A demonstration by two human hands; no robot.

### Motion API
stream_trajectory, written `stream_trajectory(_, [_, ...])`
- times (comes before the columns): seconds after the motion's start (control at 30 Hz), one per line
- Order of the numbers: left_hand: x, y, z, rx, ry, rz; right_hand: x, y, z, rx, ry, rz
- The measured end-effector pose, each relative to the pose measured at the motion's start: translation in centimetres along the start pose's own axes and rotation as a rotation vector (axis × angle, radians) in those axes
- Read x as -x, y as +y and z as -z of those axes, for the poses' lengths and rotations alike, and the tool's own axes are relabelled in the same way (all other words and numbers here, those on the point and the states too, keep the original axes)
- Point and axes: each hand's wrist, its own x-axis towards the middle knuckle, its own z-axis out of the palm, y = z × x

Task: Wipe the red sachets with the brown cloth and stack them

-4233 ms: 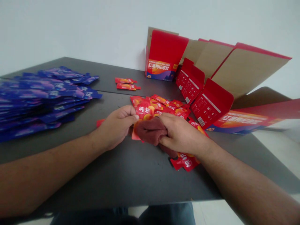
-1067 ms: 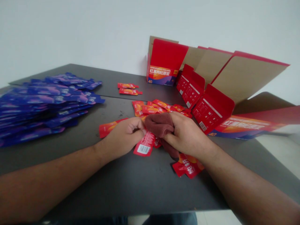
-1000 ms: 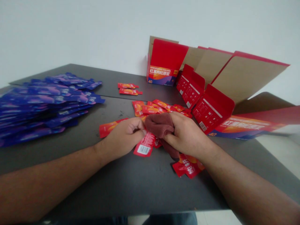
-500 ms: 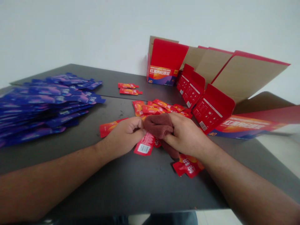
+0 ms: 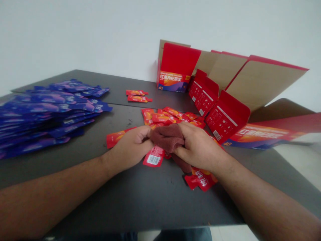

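Observation:
A folded brown cloth (image 5: 168, 137) is bunched between my two hands above the dark table. My right hand (image 5: 198, 144) is closed around its right side, and a tail of the cloth hangs below the fingers. The fingers of my left hand (image 5: 132, 145) are curled shut at the cloth's left edge; whether they also hold a sachet is hidden. Under and behind the hands lies a loose heap of red and orange sachets (image 5: 164, 117). One sachet with a barcode (image 5: 153, 157) shows below the cloth, another (image 5: 116, 137) beside my left hand, and more sachets (image 5: 202, 179) under my right wrist.
Blue-purple sachets (image 5: 50, 113) form a large pile at the left. Two red sachets (image 5: 138, 95) lie apart near the back. Open red cartons (image 5: 173, 80) stand at the back and right, flaps raised, with one carton (image 5: 260, 135) at the table's right edge.
The cloth and both hands have shifted very slightly, with the cloth a little lower and further left. The sachets and cartons stay where they were.

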Motion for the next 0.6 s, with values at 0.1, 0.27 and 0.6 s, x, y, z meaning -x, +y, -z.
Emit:
stream_trajectory(0.1, [0.01, -0.08, 0.08, -0.028, -0.009, 0.023, -0.01, 0.04, -0.05, 0.002, 0.005, -0.010])
stream_trajectory(0.27, [0.06, -0.30, 0.16, -0.010, -0.031, 0.001, -0.07, 0.25, -0.12, -0.012, 0.043, 0.017])
stream_trajectory(0.6, [0.12, 0.07, 0.28, -0.047, 0.023, -0.019, -0.07, 0.05, 0.18, 0.025, 0.004, -0.019])
